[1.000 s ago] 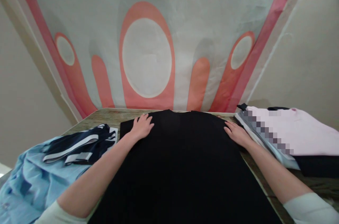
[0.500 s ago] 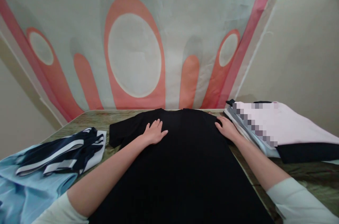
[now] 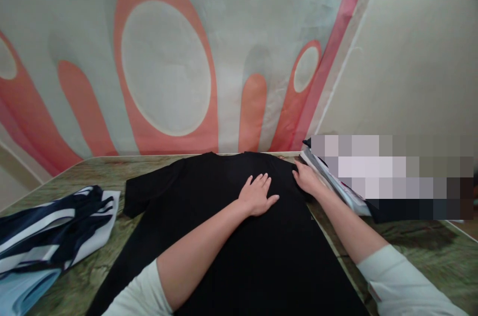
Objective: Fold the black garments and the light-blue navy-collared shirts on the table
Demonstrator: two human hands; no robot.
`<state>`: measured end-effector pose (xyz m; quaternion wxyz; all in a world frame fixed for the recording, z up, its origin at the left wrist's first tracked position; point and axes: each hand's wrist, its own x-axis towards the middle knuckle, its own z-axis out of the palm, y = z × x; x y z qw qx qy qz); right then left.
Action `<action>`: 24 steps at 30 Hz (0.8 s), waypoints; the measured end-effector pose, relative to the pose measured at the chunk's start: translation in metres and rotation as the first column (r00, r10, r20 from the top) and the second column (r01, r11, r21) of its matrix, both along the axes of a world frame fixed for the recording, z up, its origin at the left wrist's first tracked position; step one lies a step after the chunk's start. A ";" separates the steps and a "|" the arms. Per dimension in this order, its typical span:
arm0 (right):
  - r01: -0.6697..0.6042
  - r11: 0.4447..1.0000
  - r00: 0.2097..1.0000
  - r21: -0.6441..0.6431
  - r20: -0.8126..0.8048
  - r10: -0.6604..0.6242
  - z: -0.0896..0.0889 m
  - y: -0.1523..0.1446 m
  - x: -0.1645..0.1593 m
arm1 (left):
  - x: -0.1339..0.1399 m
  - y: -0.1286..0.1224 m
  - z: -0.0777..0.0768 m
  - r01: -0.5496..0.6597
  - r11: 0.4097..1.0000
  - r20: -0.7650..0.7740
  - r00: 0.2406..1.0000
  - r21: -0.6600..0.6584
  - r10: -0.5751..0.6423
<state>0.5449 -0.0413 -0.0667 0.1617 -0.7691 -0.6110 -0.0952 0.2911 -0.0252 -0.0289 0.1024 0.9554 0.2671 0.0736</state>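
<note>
A black T-shirt (image 3: pixel 276 256) lies spread on the table, collar toward the wall and its left-side sleeve stretched out. My left hand (image 3: pixel 257 195) rests flat on the upper chest of the shirt, right of its middle, fingers spread. At the shirt's right shoulder and sleeve is my right hand (image 3: pixel 309 178), with thumb and index finger apart; its other fingers are partly hidden. The far end of the right sleeve cannot be made out beneath this hand.
Dark navy garments with white stripes (image 3: pixel 63 221) and a light blue cloth (image 3: pixel 35 286) lie on the left of the wood-patterned table (image 3: pixel 108 169). A stack of folded clothes (image 3: pixel 341 189), partly blurred, is at the right. A wall (image 3: pixel 231 32) with pink-orange shapes rises behind.
My left hand has slid right across the shirt's chest toward my right hand. My right hand stays at the right sleeve. The view has turned slightly to the right.
</note>
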 end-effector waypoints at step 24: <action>-0.094 0.992 0.925 -0.080 -0.376 0.057 0.052 -0.020 0.011 | -0.005 0.012 -0.011 0.315 0.795 0.640 0.759 -0.518 0.116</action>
